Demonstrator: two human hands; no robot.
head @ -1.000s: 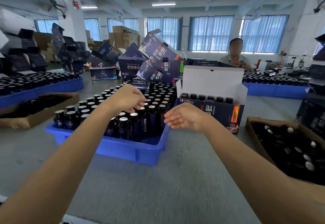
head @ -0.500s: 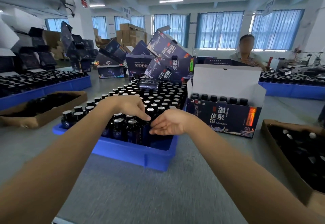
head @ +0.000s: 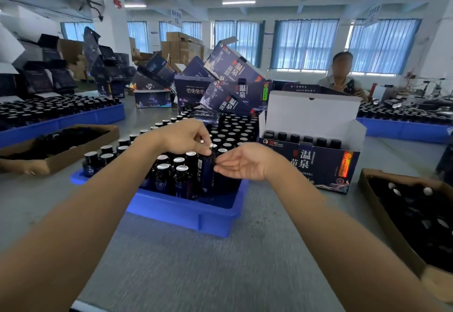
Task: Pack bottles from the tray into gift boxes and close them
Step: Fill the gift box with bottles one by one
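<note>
A blue tray (head: 186,213) in front of me holds several dark bottles with silver caps. My left hand (head: 182,136) pinches the cap of one dark bottle (head: 206,172) at the tray's near right corner, lifting it above its neighbours. My right hand (head: 241,162) is palm up with relaxed fingers, fingertips touching that bottle's side. To the right stands an open dark-blue gift box (head: 326,164) with its white lid flap raised and a row of bottles inside.
A cardboard box (head: 397,226) of bottles lies at the right, another cardboard box (head: 73,150) at the left. More blue trays (head: 73,120) of bottles and piled gift boxes (head: 228,86) sit behind. A person (head: 340,74) sits across the grey table.
My left hand went from resting over the caps to pinching one bottle and raising it. My right hand moved left from the gift box to the bottle's side.
</note>
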